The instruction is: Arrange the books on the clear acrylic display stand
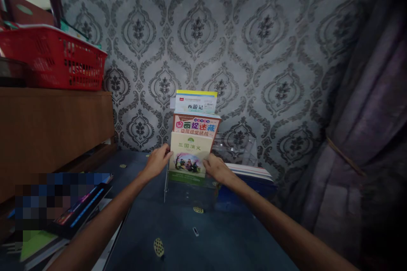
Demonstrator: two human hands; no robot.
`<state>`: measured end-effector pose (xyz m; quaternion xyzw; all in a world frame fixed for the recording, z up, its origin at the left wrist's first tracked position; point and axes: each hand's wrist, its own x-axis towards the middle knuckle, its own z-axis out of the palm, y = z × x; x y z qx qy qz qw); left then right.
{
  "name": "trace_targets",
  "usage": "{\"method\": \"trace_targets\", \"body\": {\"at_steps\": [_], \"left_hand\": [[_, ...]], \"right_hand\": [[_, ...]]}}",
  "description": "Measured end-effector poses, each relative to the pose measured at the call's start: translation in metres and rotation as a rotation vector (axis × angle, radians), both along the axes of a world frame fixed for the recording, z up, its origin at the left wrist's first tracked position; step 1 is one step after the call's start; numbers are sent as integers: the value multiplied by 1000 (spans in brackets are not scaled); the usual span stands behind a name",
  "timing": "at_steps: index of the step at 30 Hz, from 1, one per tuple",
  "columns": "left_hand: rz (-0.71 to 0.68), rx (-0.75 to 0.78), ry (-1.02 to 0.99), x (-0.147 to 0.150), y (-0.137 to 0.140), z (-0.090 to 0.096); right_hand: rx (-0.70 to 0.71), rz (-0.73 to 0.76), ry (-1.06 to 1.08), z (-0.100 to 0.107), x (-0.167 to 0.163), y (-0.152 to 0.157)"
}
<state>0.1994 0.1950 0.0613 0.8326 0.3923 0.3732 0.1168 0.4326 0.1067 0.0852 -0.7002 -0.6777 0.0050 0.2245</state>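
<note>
Both my hands grip a cream and green book (190, 154) with a painted scene on its cover, one at each side edge. My left hand (157, 160) is closed on its left edge, and my right hand (218, 168) on its right edge. The book stands upright at the front of a clear plastic book rack (190, 194). Behind it rises a taller book with colourful lettering (196, 123), and farther back a pale book with a yellow top strip (196, 101). The fingers behind the front book are hidden.
Right of the rack lie several books with a dark blue one (244, 186). More books (44, 243) are stacked at the left, partly blurred out. A red basket (54, 57) sits on a wooden cabinet (57, 131). A curtain (337, 194) hangs at the right.
</note>
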Motion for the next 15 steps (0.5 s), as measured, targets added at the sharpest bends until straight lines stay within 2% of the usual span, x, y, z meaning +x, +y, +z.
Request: {"method": "trace_targets", "body": {"at_steps": [3,5,7,11,13,15], "left_hand": [[13,8,19,1,0,1],[9,22,15,1,1,-1],[3,34,4,2,1,-3],[20,40,-20,3,-1,-6],[34,36,-38,4,-4,-8],[38,23,-72,4,-7,-11]], "right_hand": [[2,-33,-11,0,-1,-6],[61,-6,-3,-5,-2,-12],[203,23,2,-14,-5,-18],[575,62,-50,-33,-19,-32],[626,122,-79,-40,-28,-36],[606,201,-105,-48,-35,-36]]}}
